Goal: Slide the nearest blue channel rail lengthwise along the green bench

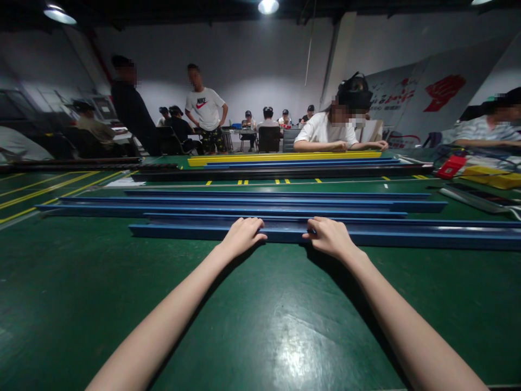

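Observation:
Both my arms reach forward over a green table (81, 282). My left hand (243, 234) and my right hand (329, 237) rest side by side on the nearest long blue rail (407, 237), fingers curled over its near edge, gripping it. The rail lies flat and runs left to right across the table. Behind it lie several more blue rails (252, 205), parallel and close together.
Farther back lie a yellow rail (285, 157), another blue one and dark rails (277, 172). A person in white sits across the table (325, 133). A red object (451, 166) and yellow parts lie at the right. More people sit and stand in the background.

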{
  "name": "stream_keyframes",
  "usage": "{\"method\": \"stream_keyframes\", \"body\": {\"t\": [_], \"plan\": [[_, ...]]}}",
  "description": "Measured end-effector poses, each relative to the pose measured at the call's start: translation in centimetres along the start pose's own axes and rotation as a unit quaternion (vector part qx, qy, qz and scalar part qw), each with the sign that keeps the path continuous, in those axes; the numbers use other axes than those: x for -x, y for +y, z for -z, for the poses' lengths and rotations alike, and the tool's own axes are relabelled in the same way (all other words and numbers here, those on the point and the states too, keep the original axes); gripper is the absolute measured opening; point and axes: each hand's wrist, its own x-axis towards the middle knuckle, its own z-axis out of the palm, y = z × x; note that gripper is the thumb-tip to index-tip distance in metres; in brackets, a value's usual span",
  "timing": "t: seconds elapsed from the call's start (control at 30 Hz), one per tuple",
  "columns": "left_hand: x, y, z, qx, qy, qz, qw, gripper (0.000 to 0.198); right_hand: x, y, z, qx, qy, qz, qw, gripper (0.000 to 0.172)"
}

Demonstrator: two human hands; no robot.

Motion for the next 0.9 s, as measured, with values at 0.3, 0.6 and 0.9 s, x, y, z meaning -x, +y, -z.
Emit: {"method": "stream_keyframes", "body": {"t": [0.3,0.6,0.9], "plan": [[-0.1,-0.2,-0.7,-0.022,-0.001,0.010,1.000,0.029,0.1,-0.3,-0.8,0.028,0.015,0.036,0.999,0.023],[0.1,0.0,-0.5,-0.035,0.003,0.009,0.999,0.028,-0.7,-2.8,-2.6,-0.002,0.103,0.091,0.990,0.030],[0.0,-0.1,-0.6,-0.041,0.017,-0.003,0.999,0.027,-1.0,-2.9,-1.8,0.017,0.077,0.104,0.991,0.022]]}}
